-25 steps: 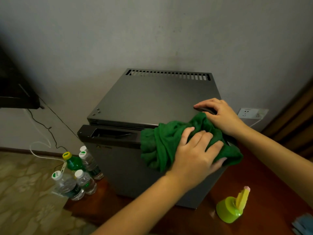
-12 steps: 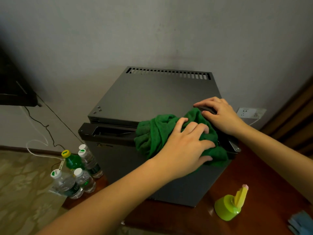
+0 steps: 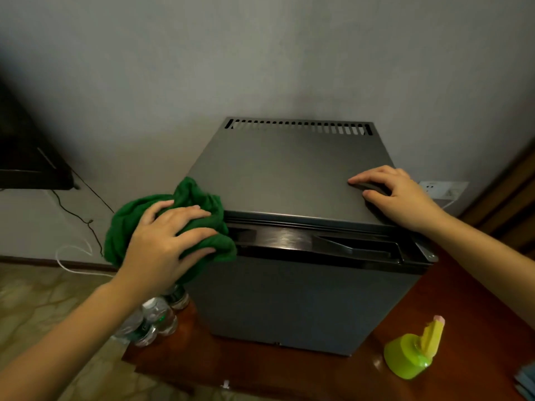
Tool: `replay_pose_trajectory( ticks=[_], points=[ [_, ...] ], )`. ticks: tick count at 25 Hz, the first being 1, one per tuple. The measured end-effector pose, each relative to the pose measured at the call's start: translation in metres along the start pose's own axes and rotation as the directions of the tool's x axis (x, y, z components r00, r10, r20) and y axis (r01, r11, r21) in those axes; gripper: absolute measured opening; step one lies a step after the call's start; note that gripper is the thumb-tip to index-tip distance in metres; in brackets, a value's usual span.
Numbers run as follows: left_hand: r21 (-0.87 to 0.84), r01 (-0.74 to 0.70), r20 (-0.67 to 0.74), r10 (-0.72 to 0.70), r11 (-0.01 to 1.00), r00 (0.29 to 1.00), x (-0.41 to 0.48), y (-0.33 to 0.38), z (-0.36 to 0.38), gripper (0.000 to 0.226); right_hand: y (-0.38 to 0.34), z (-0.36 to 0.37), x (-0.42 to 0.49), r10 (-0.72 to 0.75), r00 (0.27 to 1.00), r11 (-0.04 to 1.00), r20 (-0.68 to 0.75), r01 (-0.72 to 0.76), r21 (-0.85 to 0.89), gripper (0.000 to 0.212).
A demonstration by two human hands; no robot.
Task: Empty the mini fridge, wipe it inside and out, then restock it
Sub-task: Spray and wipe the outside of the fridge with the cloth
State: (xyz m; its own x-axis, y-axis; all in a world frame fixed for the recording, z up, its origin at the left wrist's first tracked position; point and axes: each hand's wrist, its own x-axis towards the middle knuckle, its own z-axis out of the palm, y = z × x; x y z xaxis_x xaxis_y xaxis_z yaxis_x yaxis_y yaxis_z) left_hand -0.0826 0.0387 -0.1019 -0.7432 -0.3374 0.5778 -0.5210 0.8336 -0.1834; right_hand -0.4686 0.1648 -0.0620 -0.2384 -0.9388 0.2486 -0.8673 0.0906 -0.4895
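Observation:
The grey mini fridge (image 3: 292, 175) stands on a red-brown wooden base, its door closed and its dark handle strip (image 3: 318, 241) facing me. My left hand (image 3: 162, 244) grips a bunched green cloth (image 3: 191, 195) and presses it on the fridge's front left top corner. My right hand (image 3: 399, 195) rests on the right edge of the fridge top, fingers arched over a small dark part there. Several water bottles (image 3: 156, 316) stand on the floor side of the base at the fridge's left, partly hidden by my left arm.
A yellow-green spray bottle (image 3: 411, 354) stands on the wooden base (image 3: 289, 371) at the front right. A blue cloth (image 3: 527, 380) shows at the right edge. A wall socket (image 3: 443, 188) and cables (image 3: 75, 215) lie behind. Dark furniture (image 3: 26, 163) is at the left.
My left hand has slid the green cloth leftwards along the top front edge, from the right side to the left corner. The right hand has stayed on the fridge top.

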Motion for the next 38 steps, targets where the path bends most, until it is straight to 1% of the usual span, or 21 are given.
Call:
replay_pose_trajectory(
  ticks=[3,5,7,10,11,12,15,18,20,21,23,24,26,28,30,32,33,35,37,38],
  points=[
    [-0.047,0.116,-0.123,-0.121,0.992,0.985,0.008,0.024,0.006,0.044,-0.002,-0.001,0.0,0.018,1.0,1.0,-0.004,-0.018,-0.002,0.031],
    [-0.085,0.131,-0.177,-0.144,0.988,0.974,0.016,0.046,0.01,0.04,-0.003,-0.001,-0.001,0.023,1.0,1.0,0.006,-0.023,-0.01,0.032],
    [-0.133,0.068,-0.212,-0.095,0.989,0.973,0.035,0.087,0.02,0.033,-0.003,-0.001,-0.001,0.021,1.0,1.0,0.017,-0.02,-0.014,0.032],
    [-0.167,-0.116,-0.194,0.083,0.979,0.978,0.07,0.15,0.031,0.027,-0.002,-0.001,-0.001,-0.004,1.0,1.0,0.012,0.005,-0.031,0.033],
    [-0.168,-0.151,-0.18,0.121,0.974,0.976,0.076,0.155,0.032,0.027,-0.002,-0.001,-0.001,-0.009,1.0,0.999,0.014,0.01,-0.035,0.033],
    [-0.17,-0.16,-0.182,0.128,0.972,0.975,0.076,0.147,0.031,0.028,-0.003,-0.002,-0.002,-0.009,1.0,0.999,0.019,0.009,-0.032,0.032],
    [-0.124,-0.067,-0.248,0.034,0.99,0.968,0.043,0.084,0.024,0.031,-0.004,-0.004,-0.004,0.007,0.999,1.0,0.039,-0.007,-0.008,0.031],
    [0.011,0.072,-0.233,-0.068,0.997,0.97,0.008,0.025,0.016,0.035,-0.005,-0.003,-0.003,0.022,0.999,0.999,0.037,-0.021,-0.031,0.031],
    [0.032,0.201,-0.215,-0.19,0.979,0.958,0.005,0.017,0.014,0.035,-0.005,-0.003,-0.002,0.026,1.0,0.999,0.012,-0.026,-0.043,0.03],
    [0.023,0.278,-0.221,-0.266,0.96,0.938,0.009,0.021,0.013,0.035,-0.005,-0.003,-0.001,0.038,0.999,0.999,-0.013,-0.038,-0.028,0.03],
    [-0.011,0.382,-0.251,-0.372,0.924,0.894,0.019,0.037,0.012,0.035,-0.006,-0.001,-0.003,0.105,0.992,0.993,-0.071,-0.101,0.064,0.031],
    [-0.033,0.387,-0.264,-0.382,0.922,0.886,0.024,0.049,0.012,0.035,-0.007,0.0,-0.002,0.154,0.984,0.981,-0.094,-0.141,0.131,0.031],
    [-0.092,0.322,-0.256,-0.335,0.942,0.907,0.041,0.085,0.019,0.034,-0.005,0.003,-0.001,0.238,0.963,0.945,-0.13,-0.198,0.261,0.031],
    [-0.159,0.272,-0.226,-0.303,0.949,0.926,0.064,0.129,0.025,0.034,-0.003,0.003,0.001,0.262,0.954,0.922,-0.144,-0.203,0.329,0.031],
    [-0.24,0.287,-0.205,-0.337,0.928,0.919,0.093,0.169,0.028,0.034,-0.001,0.003,0.002,0.268,0.952,0.906,-0.151,-0.195,0.375,0.032],
    [-0.304,0.298,-0.19,-0.364,0.905,0.912,0.117,0.203,0.031,0.036,0.0,0.006,0.002,0.285,0.947,0.868,-0.151,-0.188,0.46,0.033],
    [-0.319,0.28,-0.19,-0.35,0.905,0.917,0.126,0.222,0.033,0.037,0.002,0.007,0.003,0.301,0.942,0.831,-0.147,-0.184,0.525,0.034],
    [-0.335,0.226,-0.197,-0.302,0.915,0.933,0.136,0.259,0.037,0.036,0.008,0.003,0.006,0.321,0.94,0.71,-0.114,-0.159,0.686,0.037],
    [-0.334,0.15,-0.224,-0.233,0.93,0.946,0.134,0.283,0.041,0.032,0.016,-0.008,0.006,0.288,0.955,0.578,-0.072,-0.114,0.808,0.04],
    [-0.298,0.097,-0.245,-0.175,0.95,0.954,0.131,0.285,0.046,0.028,0.022,-0.016,0.005,0.253,0.967,0.531,-0.042,-0.102,0.841,0.04]
  ],
)
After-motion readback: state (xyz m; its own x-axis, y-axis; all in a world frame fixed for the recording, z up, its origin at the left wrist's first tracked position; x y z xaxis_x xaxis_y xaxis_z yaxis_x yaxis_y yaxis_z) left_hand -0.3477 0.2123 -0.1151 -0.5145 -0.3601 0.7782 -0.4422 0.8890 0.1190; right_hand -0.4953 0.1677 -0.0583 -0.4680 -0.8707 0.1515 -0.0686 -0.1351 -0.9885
